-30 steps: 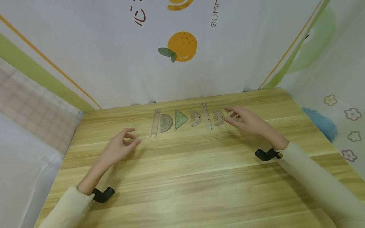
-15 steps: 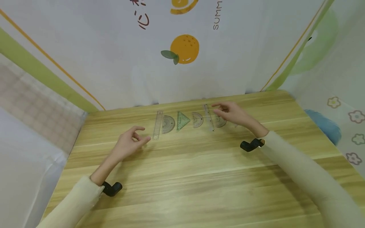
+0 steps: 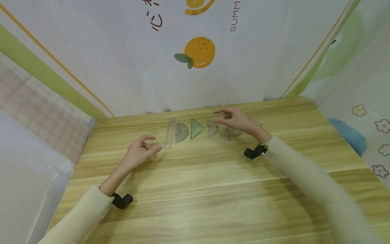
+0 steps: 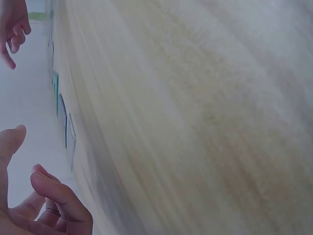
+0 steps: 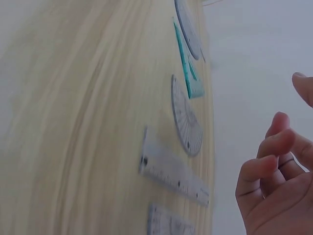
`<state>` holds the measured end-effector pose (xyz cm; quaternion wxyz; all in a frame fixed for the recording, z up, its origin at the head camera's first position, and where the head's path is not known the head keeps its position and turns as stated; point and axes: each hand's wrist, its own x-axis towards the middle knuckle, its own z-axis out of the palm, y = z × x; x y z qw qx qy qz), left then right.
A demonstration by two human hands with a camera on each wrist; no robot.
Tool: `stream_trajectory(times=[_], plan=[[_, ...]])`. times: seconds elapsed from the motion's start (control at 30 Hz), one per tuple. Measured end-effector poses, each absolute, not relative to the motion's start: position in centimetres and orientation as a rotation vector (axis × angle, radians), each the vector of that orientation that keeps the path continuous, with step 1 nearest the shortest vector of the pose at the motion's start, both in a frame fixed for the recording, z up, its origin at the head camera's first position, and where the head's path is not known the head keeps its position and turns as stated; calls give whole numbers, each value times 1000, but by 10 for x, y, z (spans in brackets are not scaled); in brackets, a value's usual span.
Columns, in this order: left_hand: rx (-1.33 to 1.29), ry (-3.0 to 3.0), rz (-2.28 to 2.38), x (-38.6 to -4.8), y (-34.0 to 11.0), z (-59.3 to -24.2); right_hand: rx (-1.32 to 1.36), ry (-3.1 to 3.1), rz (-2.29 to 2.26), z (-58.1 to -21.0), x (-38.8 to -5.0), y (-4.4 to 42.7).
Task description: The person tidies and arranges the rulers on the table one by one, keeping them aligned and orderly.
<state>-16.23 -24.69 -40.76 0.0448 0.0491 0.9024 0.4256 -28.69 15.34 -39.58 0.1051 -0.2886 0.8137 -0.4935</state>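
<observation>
A row of clear drawing tools lies along the far part of the wooden table. From the left come a ruler (image 3: pixel 170 134), a protractor (image 3: pixel 181 132), a green set square (image 3: pixel 196 129), another protractor (image 5: pixel 186 117), a second ruler (image 5: pixel 173 171) and a third protractor (image 5: pixel 168 223). My right hand (image 3: pixel 235 120) hovers over the second ruler and third protractor, partly hiding both in the head view; its fingers are loosely bent and hold nothing. My left hand (image 3: pixel 140 151) is raised left of the first ruler, thumb and fingers apart, with nothing in it.
Right of the right hand, the edge of another clear piece (image 3: pixel 257 122) shows, mostly hidden. A white curtain (image 3: pixel 134 78) with printed fruit hangs behind the table (image 3: pixel 189 200). Each wrist carries a black mount (image 3: pixel 123 201).
My right hand has moved left along the row, from beside the third protractor to above the second ruler. The left hand has shifted slightly right, closer to the first ruler.
</observation>
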Motion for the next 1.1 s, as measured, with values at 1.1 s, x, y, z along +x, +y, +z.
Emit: stream_trajectory(times=[1.1], plan=[[206,2781,1286,-168,-236,-414,-876,2326,-1354,-403,-310,88]])
